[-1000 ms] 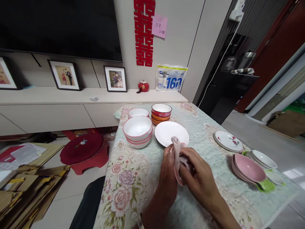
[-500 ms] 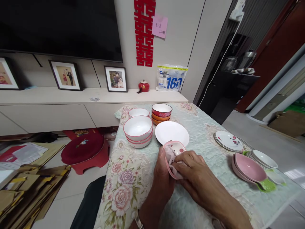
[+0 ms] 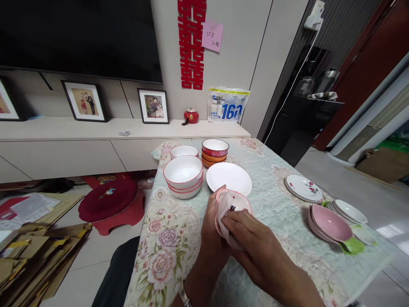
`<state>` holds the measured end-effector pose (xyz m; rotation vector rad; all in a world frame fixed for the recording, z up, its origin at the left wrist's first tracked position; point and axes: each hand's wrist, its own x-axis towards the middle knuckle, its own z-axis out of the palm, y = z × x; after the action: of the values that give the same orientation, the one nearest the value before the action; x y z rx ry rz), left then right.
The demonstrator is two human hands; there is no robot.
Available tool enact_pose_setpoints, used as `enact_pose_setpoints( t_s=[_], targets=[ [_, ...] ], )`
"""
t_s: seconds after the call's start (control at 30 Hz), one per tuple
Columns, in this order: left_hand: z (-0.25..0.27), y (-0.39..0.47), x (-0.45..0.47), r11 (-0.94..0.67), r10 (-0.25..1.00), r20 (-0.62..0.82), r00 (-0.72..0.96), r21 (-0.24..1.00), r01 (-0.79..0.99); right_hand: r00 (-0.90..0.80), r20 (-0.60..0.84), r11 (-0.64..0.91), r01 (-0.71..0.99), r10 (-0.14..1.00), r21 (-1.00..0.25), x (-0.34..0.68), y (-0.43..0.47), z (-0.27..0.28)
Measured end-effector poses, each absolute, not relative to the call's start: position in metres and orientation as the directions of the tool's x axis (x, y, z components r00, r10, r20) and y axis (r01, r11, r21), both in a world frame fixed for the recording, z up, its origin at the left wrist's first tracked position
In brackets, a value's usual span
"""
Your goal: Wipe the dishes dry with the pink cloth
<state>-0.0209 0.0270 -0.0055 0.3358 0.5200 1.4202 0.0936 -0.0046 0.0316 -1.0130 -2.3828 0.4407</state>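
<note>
Left grip (image 3: 211, 230) holds a white, pink-rimmed, patterned bowl (image 3: 241, 202).

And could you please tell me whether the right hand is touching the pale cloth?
Touching: the head view shows the right hand with its fingers directly on the pale cloth, against the pink-rimmed bowl.

The pink-rimmed bowl (image 3: 242, 202), earlier nearly edge-on, now shows its inside.
</note>
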Motion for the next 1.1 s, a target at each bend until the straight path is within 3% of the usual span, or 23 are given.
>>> enact_pose_setpoints(
  t_s=[0.13, 0.27, 0.5, 0.67, 0.87, 1.0, 1.1],
  targets=[
    [0.001, 0.031, -0.022, 0.271, 0.962, -0.142, 0.234, 0.385, -0.882, -0.624, 0.224, 0.654, 0.640, 0.749, -0.404, 0.096, -0.002, 0.040],
    [-0.001, 0.028, -0.017, 0.301, 0.954, -0.108, 0.281, 0.342, -0.890, -0.591, 0.275, 0.651, 0.663, 0.758, -0.370, 0.101, 0.003, 0.036],
    [-0.006, 0.013, -0.008, 0.112, 0.993, -0.019, 0.121, 0.531, -0.840, -0.393, 0.506, 0.626, 0.625, 0.768, -0.467, 0.093, 0.007, 0.018],
    [-0.007, 0.019, -0.011, 0.142, 0.990, -0.062, 0.128, 0.503, -0.853, -0.579, 0.302, 0.636, 0.548, 0.757, -0.543, 0.101, 0.002, 0.034],
    [-0.004, 0.024, -0.016, 0.395, 0.917, -0.125, 0.378, 0.401, -0.827, -0.635, 0.158, 0.614, 0.604, 0.756, -0.507, 0.116, 0.000, 0.046],
    [-0.004, 0.020, -0.012, 0.408, 0.905, -0.052, 0.421, 0.382, -0.829, -0.585, 0.249, 0.614, 0.582, 0.772, -0.534, 0.115, 0.005, 0.041],
    [-0.005, 0.017, -0.005, 0.283, 0.956, -0.048, 0.289, 0.406, -0.869, -0.467, 0.339, 0.570, 0.562, 0.817, -0.599, 0.109, 0.008, 0.034]
  ],
)
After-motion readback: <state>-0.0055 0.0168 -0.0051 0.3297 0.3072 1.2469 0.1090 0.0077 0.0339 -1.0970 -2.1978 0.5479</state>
